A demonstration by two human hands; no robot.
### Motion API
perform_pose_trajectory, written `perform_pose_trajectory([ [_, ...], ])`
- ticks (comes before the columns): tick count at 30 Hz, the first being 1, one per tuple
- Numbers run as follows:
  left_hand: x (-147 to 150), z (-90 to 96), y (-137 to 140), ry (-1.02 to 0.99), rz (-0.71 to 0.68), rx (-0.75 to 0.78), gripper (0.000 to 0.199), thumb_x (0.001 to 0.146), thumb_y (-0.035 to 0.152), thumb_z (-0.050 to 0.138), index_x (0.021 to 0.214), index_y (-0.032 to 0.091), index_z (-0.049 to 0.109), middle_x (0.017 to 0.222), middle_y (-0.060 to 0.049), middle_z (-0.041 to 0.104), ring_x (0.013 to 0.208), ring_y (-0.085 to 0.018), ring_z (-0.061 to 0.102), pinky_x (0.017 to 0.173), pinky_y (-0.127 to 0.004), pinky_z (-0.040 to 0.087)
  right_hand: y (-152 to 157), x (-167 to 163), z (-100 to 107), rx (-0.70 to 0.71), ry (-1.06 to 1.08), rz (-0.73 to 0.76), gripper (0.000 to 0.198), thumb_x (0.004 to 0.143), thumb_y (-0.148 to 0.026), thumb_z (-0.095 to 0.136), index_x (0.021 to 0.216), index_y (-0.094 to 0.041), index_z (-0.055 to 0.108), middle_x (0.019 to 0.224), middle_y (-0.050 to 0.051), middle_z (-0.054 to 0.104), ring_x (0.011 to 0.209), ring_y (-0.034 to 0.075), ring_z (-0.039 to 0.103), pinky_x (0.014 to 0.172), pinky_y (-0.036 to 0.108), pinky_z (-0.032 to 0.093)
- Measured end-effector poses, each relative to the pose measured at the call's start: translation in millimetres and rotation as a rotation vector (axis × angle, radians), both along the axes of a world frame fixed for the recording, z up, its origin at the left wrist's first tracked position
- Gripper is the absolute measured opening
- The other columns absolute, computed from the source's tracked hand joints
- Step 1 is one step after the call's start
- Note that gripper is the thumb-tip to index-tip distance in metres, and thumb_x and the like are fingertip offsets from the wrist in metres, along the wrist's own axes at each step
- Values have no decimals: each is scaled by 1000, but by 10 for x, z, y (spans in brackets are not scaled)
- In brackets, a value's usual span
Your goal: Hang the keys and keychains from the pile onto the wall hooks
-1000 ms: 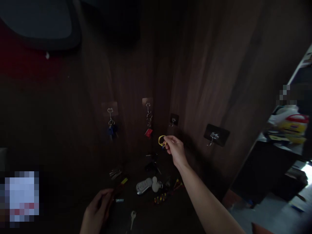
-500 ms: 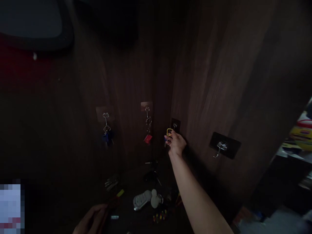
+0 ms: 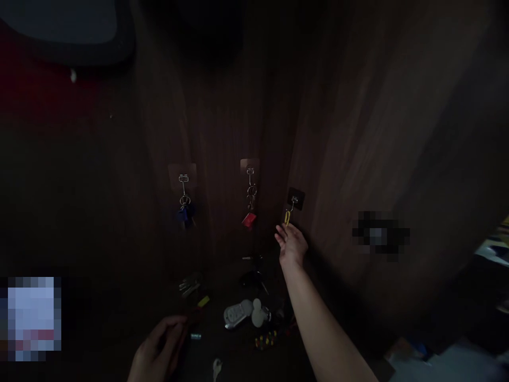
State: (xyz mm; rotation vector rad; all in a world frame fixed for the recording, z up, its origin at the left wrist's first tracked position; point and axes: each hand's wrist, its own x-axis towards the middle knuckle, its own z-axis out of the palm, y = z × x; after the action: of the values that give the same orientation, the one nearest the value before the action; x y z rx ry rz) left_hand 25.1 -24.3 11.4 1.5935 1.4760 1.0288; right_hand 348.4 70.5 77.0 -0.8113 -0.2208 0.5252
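My right hand (image 3: pixel 293 245) is just below a small dark adhesive hook (image 3: pixel 295 200). A yellow loop (image 3: pixel 287 217) hangs from that hook, right above my fingertips. My right fingers are apart; anything behind them is hidden. Low in the view, my left hand (image 3: pixel 161 347) is closed, thumb and fingers together, over the dark surface. Whatever it grips, if anything, is too dark to name. Close to it lie a small labelled piece (image 3: pixel 195 336) and a yellow tag (image 3: pixel 203 302). A loose key (image 3: pixel 217 367) shows at the bottom edge.
Keys with a blue tag (image 3: pixel 184 214) and keys with a red tag (image 3: pixel 249 219) hang on the back wall. A grey remote (image 3: pixel 237 314), a pale round-eared keychain (image 3: pixel 258 313), colourful beads (image 3: pixel 265 339) and several keys (image 3: pixel 190 286) lie below. Another hook is blurred out at right.
The yellow loop, earlier in my right fingers, now hangs on the hook, and those fingers have spread. The view has shifted a little, and a loose key now shows at the bottom.
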Motion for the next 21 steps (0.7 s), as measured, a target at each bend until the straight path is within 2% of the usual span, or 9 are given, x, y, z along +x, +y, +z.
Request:
perform_pose_trajectory([
  [3, 22, -14, -14, -48, 18, -34, 43, 74, 58, 53, 91, 21, 66, 72, -1, 70, 61, -16, 64, 43, -16, 44, -114, 21, -130, 34, -58, -47, 22, 60, -25, 63, 80, -19, 56, 79, -1, 66, 71, 13, 67, 61, 25, 53],
  [5, 39, -4, -35, -119, 12, -41, 42, 75, 57, 54, 93, 21, 65, 71, -1, 69, 60, -15, 63, 43, -17, 44, -211, 3, -197, 31, -58, -48, 22, 58, -22, 61, 80, -19, 58, 81, -1, 66, 72, 13, 66, 61, 25, 52],
  [10, 96, 65, -74, -450, -25, -42, 40, 72, 53, 61, 92, 18, 64, 90, -7, 71, 86, -22, 66, 64, -24, 51, -465, -283, -266, -44, -219, 79, 20, 58, -20, 61, 78, -18, 62, 82, 1, 66, 66, 11, 62, 52, 19, 46],
  [14, 85, 104, -58, -498, -46, -56, 34, 73, 45, 62, 94, 17, 64, 90, -6, 70, 83, -20, 65, 63, -24, 50, -636, -716, -278, -70, -490, 328, 12, 69, -25, 59, 77, -18, 64, 78, 2, 66, 58, 10, 59, 47, 19, 44],
  [17, 54, 113, -48, -541, -74, -50, 31, 76, 39, 62, 99, 19, 62, 94, -5, 70, 88, -20, 64, 72, -27, 50, -758, -1040, -313, -80, -711, 626, 14, 76, -29, 55, 75, -18, 64, 74, 2, 65, 55, 10, 57, 46, 19, 43],
  [19, 43, 113, -47, -566, -100, -53, 32, 77, 35, 61, 104, 19, 60, 97, -5, 70, 91, -20, 64, 78, -29, 49, -831, -1212, -357, -89, -835, 832, 19, 81, -33, 52, 83, -18, 64, 80, 3, 66, 58, 10, 58, 47, 20, 42],
  [21, 45, 110, -47, -577, -125, -50, 34, 77, 33, 61, 108, 19, 57, 98, -5, 69, 92, -20, 64, 80, -30, 48, -891, -1341, -410, -109, -935, 944, 21, 83, -35, 51, 94, -20, 62, 86, 3, 66, 65, 11, 60, 52, 21, 44],
])
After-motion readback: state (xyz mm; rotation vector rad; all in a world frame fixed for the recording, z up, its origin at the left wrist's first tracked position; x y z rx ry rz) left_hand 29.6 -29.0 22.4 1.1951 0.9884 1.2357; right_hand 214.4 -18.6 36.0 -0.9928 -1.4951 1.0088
